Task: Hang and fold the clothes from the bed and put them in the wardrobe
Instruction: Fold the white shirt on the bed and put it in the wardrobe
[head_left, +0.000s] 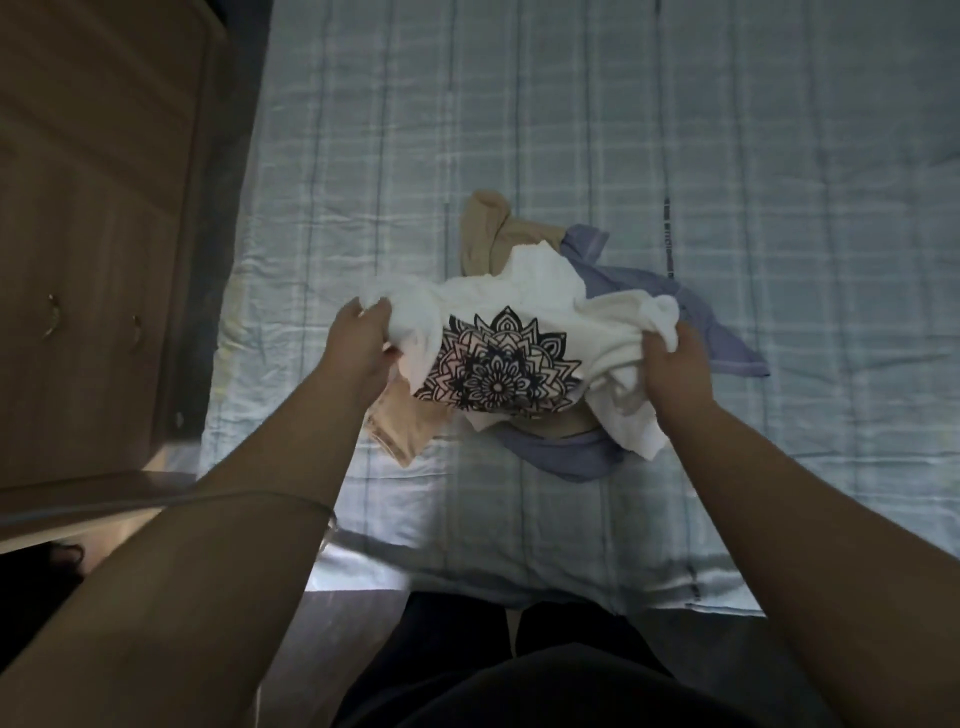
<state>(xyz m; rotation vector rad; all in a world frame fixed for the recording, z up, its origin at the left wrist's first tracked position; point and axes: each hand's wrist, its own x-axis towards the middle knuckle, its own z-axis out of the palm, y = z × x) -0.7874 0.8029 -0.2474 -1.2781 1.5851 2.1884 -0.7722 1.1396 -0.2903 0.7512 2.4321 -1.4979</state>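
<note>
A bed (727, 156) under a pale blue checked cover fills the view, with a wooden wardrobe (93, 208), doors closed, standing just beside its left edge. Near the bed's middle lies a heap of clothes, a beige garment (485, 228) and a lavender garment (727, 332) underneath, and above them a white T-shirt (545, 291) with a dark mandala print is held up, the left hand (358, 343) and right hand (670, 369) each with fingers clamped on a bunched edge. Judged step: first garment being separated from the heap; the next move calls for shaking it flat on bare cover beside the heap before folding.
</note>
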